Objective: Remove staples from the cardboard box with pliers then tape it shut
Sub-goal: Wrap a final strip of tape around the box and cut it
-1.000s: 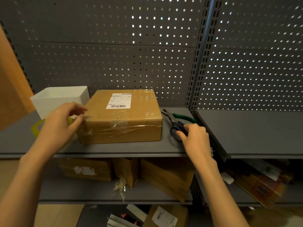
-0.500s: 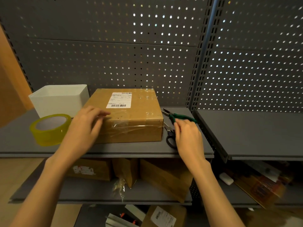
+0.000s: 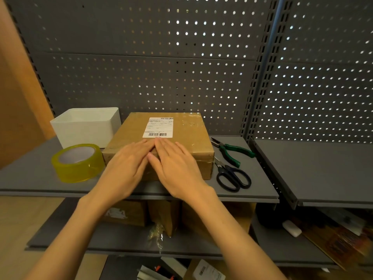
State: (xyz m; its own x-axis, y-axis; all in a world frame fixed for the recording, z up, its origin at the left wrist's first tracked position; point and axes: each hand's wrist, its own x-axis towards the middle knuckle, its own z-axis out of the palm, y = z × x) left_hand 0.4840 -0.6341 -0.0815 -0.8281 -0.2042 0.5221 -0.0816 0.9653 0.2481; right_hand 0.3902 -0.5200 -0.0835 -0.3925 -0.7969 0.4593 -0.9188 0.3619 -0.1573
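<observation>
Both hands lie flat on the box [image 3: 161, 142], holding nothing: left hand [image 3: 125, 168], right hand [image 3: 177, 168]. The pliers [image 3: 232, 151] lie to the right of the box, handles pointing right, so the right hand is nearer.

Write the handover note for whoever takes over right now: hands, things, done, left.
Left hand and right hand: both open, flat on top of the box, holding nothing.
Box: on the shelf, flaps closed, clear tape visible over it.
Pliers and scissors: on the shelf right of the box.
Tape: on the shelf left of the box.
Done: box appears taped; staples cannot be seen.
Left: check the seal holds.
</observation>
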